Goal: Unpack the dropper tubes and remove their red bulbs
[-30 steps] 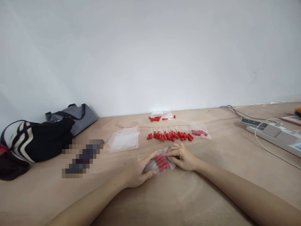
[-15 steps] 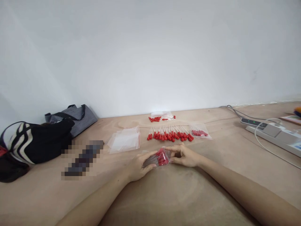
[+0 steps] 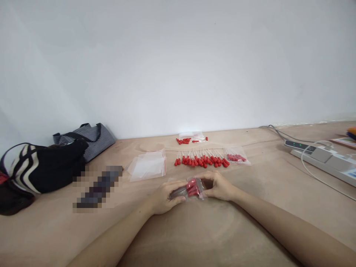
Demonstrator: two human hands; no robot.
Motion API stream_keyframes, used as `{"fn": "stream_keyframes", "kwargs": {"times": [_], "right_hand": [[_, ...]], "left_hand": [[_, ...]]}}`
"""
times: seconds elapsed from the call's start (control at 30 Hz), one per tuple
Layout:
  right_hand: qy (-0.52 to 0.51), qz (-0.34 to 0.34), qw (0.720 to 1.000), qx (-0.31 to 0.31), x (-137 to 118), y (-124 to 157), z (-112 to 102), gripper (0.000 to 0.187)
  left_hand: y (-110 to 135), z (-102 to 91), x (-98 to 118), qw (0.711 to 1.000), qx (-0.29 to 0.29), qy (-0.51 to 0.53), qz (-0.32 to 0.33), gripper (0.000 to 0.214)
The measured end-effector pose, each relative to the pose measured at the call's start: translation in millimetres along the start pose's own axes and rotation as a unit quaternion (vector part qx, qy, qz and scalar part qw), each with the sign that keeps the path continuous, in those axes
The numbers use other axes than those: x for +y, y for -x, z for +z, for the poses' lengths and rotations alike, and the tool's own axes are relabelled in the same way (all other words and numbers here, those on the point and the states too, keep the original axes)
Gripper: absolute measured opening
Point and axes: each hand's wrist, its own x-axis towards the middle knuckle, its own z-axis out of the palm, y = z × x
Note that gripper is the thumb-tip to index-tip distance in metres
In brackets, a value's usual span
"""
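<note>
Both my hands hold a small clear plastic bag (image 3: 191,188) filled with red-tipped sticks, low over the wooden table (image 3: 222,230). My left hand (image 3: 164,196) grips its left end with thumb on top. My right hand (image 3: 218,185) pinches the bag's right end, fingers curled. Just beyond lies a row of loose red-tipped sticks (image 3: 201,159). A filled bag (image 3: 236,155) lies at the row's right end.
A stack of empty clear bags (image 3: 147,167) lies left of the row. Loose red caps (image 3: 186,140) and another bag sit near the wall. Striped and black bags (image 3: 47,163) are at the left. A power strip (image 3: 322,157) with cables lies at the right.
The bag was drawn a little nearer to me and gathered tighter between my hands. My right fingers closed further over its right end.
</note>
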Motion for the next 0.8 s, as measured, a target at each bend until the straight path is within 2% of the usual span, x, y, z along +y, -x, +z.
{"fn": "stream_keyframes", "kwargs": {"times": [0.07,0.13,0.3,0.4,0.5,0.7,0.8], "right_hand": [[0.032,0.021,0.999,0.007,-0.9,0.9,1.1,0.055],[0.045,0.023,0.999,0.005,-2.0,0.9,1.2,0.053],[0.057,0.007,0.998,-0.010,-4.9,0.1,0.4,0.030],[0.075,0.026,0.997,0.003,-5.7,0.5,1.5,0.042],[0.096,0.012,0.995,-0.003,-6.8,0.9,2.0,0.054],[0.098,-0.010,0.994,-0.036,-13.5,0.4,0.6,0.029],[0.100,-0.004,0.994,-0.043,-15.5,-0.1,1.2,0.028]], "left_hand": [[0.4,0.1,-0.7,1.000,0.002,-0.001,-0.003,0.041],[0.8,0.4,-1.6,1.000,0.004,0.002,-0.002,0.042],[0.7,1.0,-3.7,1.000,0.002,-0.002,0.009,0.044],[0.6,0.9,-4.2,1.000,-0.004,-0.020,0.000,0.046],[1.2,0.8,-3.6,0.999,-0.006,-0.032,-0.010,0.047],[2.2,0.8,-1.4,0.999,0.001,-0.043,-0.020,0.052],[2.3,0.8,-1.1,0.998,0.002,-0.050,-0.026,0.054]]}}
